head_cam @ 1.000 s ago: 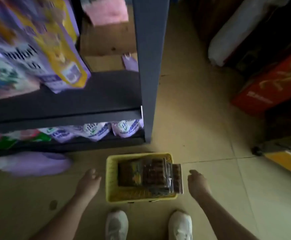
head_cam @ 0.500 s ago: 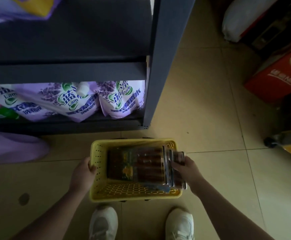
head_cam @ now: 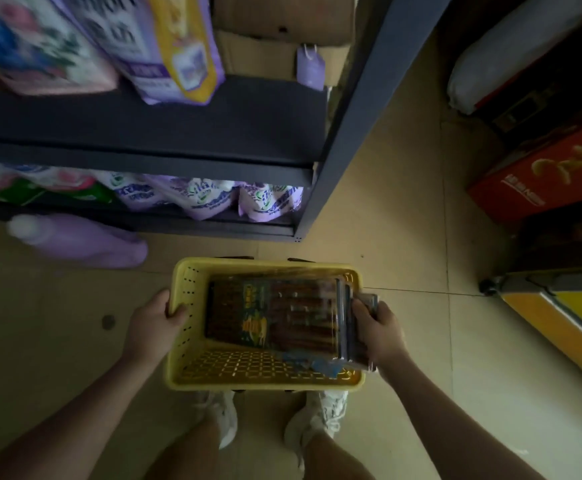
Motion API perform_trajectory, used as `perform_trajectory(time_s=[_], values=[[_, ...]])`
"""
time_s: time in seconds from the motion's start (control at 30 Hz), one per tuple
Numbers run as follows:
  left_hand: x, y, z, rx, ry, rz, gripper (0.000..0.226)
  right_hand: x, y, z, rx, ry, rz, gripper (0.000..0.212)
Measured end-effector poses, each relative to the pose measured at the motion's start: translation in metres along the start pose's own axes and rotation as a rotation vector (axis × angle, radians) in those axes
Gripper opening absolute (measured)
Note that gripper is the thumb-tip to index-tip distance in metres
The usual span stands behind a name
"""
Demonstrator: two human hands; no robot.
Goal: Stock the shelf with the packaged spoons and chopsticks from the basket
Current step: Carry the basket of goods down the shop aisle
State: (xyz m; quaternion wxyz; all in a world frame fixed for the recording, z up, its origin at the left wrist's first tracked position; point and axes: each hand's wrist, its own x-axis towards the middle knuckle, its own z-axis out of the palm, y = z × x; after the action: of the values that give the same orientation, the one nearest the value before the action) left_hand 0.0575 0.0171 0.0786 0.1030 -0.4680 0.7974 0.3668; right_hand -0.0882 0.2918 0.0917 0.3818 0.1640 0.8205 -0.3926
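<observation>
Head view: our left hand [head_cam: 156, 325] curls its fingers over the left wall of the yellow basket [head_cam: 192, 292], and our right hand [head_cam: 379, 332] grips the right rim together with the packaged spoons and chopsticks [head_cam: 282, 317] leaning there. We judge this the carrying step; next we must free one hand and lift a pack to the dark shelf [head_cam: 178, 123]. Half a second ago the grips were the same; the basket seems higher now and the view tilted upward.
</observation>
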Motion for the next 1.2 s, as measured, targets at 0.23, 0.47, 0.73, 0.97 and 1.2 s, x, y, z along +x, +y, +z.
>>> perform_trajectory(time_s=[0.23,0.47,0.73,0.97,1.2], values=[[-0.154,0.039,-0.151,-0.081,0.07,-0.188,0.035,-0.151,-0.115,-0.045,-0.254,-0.13,-0.106,0.032],[-0.264,0.014,-0.277,-0.205,0.247,-0.376,0.028,-0.279,-0.226,0.0,-0.459,-0.224,-0.355,0.036],[-0.304,-0.108,-0.394,-0.388,0.487,-0.496,0.013,-0.384,-0.305,0.164,-0.528,-0.383,-0.518,0.027],[-0.304,-0.242,-0.535,-0.489,0.542,-0.52,0.011,-0.483,-0.351,0.349,-0.514,-0.477,-0.58,0.021],[-0.284,-0.361,-0.659,-0.557,0.609,-0.565,0.015,-0.552,-0.406,0.516,-0.591,-0.607,-0.655,0.025]])
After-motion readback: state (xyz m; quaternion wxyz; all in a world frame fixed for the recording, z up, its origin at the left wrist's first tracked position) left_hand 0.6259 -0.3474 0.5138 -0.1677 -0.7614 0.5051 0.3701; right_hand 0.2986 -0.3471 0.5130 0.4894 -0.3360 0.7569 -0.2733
